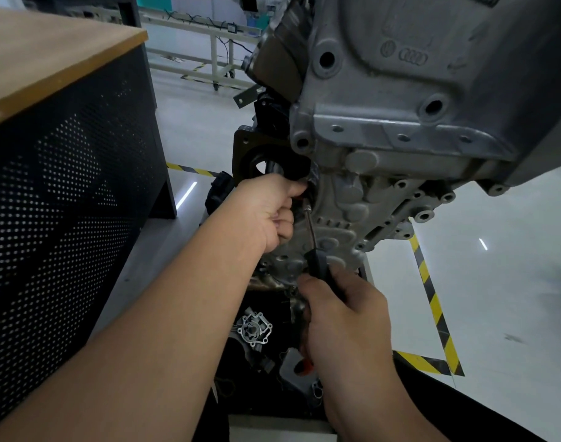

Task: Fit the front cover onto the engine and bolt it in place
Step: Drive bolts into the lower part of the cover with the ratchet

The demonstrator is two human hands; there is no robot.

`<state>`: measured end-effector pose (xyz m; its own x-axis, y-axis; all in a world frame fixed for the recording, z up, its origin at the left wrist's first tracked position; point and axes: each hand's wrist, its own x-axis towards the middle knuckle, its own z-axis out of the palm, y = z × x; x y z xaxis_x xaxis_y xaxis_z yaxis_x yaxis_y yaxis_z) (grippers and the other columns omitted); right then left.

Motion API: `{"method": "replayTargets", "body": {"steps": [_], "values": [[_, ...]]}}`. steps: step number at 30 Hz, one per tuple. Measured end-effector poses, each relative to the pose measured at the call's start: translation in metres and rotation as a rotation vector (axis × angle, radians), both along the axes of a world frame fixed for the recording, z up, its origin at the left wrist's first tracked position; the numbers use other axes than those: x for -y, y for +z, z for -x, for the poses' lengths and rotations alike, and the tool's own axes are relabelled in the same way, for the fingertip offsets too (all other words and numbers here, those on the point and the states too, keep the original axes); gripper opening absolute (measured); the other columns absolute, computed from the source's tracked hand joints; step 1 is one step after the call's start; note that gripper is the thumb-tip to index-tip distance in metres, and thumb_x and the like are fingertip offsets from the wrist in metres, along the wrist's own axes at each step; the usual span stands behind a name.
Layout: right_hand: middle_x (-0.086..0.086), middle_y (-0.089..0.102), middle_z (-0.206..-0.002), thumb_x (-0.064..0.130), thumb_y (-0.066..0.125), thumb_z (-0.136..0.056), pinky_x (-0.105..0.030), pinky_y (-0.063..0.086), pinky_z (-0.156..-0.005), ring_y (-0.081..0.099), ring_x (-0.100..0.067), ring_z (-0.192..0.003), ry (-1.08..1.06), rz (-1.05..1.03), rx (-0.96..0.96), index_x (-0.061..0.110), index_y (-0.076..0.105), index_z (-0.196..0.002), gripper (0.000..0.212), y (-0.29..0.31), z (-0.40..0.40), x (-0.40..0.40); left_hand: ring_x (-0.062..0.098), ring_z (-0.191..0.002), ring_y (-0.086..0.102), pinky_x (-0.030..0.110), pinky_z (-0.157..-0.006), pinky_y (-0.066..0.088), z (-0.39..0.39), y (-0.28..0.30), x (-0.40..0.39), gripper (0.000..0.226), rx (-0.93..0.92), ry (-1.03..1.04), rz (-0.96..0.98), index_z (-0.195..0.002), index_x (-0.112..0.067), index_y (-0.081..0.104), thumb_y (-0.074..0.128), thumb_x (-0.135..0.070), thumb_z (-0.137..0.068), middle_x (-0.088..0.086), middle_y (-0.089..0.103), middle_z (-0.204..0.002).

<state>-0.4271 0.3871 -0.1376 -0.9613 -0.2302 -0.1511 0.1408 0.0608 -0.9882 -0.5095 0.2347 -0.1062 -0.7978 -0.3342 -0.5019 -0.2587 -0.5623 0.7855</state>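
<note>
Head view, screwdriver (314, 250) in right hand (343, 317), front cover (346, 215) above

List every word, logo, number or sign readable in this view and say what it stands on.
Four interlocked rings, cast emblem, no letters: on the grey cast-aluminium engine block.
Round cast emblem beside the rings: too blurred to read.
Raised casting marks further right: illegible.
No other text visible.
</note>
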Motion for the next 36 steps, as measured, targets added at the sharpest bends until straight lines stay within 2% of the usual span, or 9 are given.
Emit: {"method": "replayTargets", "body": {"steps": [10,15,20,22,26,28,31,34,36], "values": [[0.010,0.042,-0.045,0.017,0.066,-0.093,-0.028,0.031,-0.044,0.037,-0.014,-0.043,-0.019,-0.022,-0.052,0.017,0.064,-0.077,0.017,-0.002,0.006,0.004,0.004,-0.031,0.015,0.015,-0.031,0.010,-0.002,0.003,0.000,0.028,-0.003,0.002,0.068,-0.074,-0.018,0.049,0.064,-0.010,-0.096,-0.009,0.026,-0.044],[0.013,0.054,-0.048,0.017,0.063,-0.094,-0.017,0.032,-0.042,0.045,-0.005,-0.041,-0.042,-0.218,-0.253,0.018,0.061,-0.070,0.024,0.000,0.006,0.004,0.004,-0.031,0.016,0.014,-0.031,0.012,0.000,-0.001,0.001,0.027,-0.001,0.045,0.106,-0.073,-0.017,0.050,0.064,-0.009,-0.095,-0.009,0.029,-0.044],[0.008,0.063,-0.074,0.033,0.055,-0.099,-0.033,0.052,-0.061,0.064,-0.016,-0.071,-0.051,-0.570,-0.426,0.025,0.059,-0.091,0.012,0.010,-0.003,0.004,0.005,-0.031,0.018,0.014,-0.032,0.015,-0.004,-0.002,-0.009,0.010,-0.001,0.094,0.191,-0.095,-0.016,0.059,0.069,-0.017,-0.093,-0.008,0.031,-0.048],[0.008,0.066,-0.084,0.035,0.053,-0.100,-0.036,0.054,-0.070,0.066,-0.019,-0.082,-0.050,-0.599,-0.412,0.027,0.059,-0.100,0.010,0.016,-0.005,0.004,0.006,-0.033,0.018,0.014,-0.035,0.015,-0.019,-0.001,-0.014,0.017,0.019,0.037,0.232,-0.086,-0.019,0.059,0.072,-0.028,-0.092,-0.007,0.031,-0.050],[0.005,0.065,-0.096,0.031,0.056,-0.098,-0.044,0.055,-0.076,0.067,-0.022,-0.089,-0.084,-0.486,-0.338,0.030,0.037,-0.111,0.023,0.025,-0.010,0.006,0.015,-0.036,0.047,0.019,-0.037,0.035,-0.062,-0.001,-0.026,0.036,0.082,-0.265,0.453,-0.071,-0.015,0.071,0.083,-0.049,-0.077,-0.004,0.056,-0.054],[0.005,0.063,-0.091,0.031,0.057,-0.097,-0.046,0.055,-0.073,0.066,-0.021,-0.083,-0.082,-0.435,-0.349,0.032,0.028,-0.101,0.029,0.027,-0.012,0.007,0.020,-0.059,0.072,0.025,-0.054,0.054,-0.073,0.000,-0.038,0.026,-0.003,-0.326,0.481,-0.078,-0.016,0.081,0.079,-0.041,-0.084,0.004,0.076,-0.072],[0.005,0.063,-0.090,0.028,0.060,-0.085,-0.042,0.054,-0.069,0.065,-0.017,-0.080,-0.022,-0.306,-0.302,0.036,0.032,-0.098,0.031,0.026,-0.012,0.006,0.019,-0.066,0.073,0.024,-0.059,0.055,-0.076,0.000,-0.044,0.027,-0.102,-0.280,0.376,-0.076,-0.014,0.082,0.068,-0.025,-0.095,0.012,0.077,-0.076],[0.003,0.070,-0.094,0.040,0.066,-0.074,-0.038,0.056,-0.066,0.070,-0.015,-0.077,0.110,-0.073,-0.188,0.045,0.042,-0.105,0.040,0.018,-0.008,-0.007,0.029,-0.075,0.073,0.035,-0.072,0.057,-0.078,-0.004,-0.039,0.025,-0.137,-0.249,0.352,-0.092,-0.007,0.080,0.072,-0.030,-0.090,0.024,0.075,-0.087],[0.009,0.073,-0.100,0.058,0.070,-0.075,-0.037,0.060,-0.076,0.072,-0.009,-0.084,0.316,-0.108,-0.214,0.047,0.048,-0.112,0.044,0.009,-0.009,-0.025,0.027,-0.069,0.073,0.033,-0.063,0.057,-0.081,-0.006,-0.038,0.023,-0.173,-0.206,0.316,-0.085,-0.010,0.080,0.075,-0.033,-0.084,0.018,0.076,-0.080]]}}
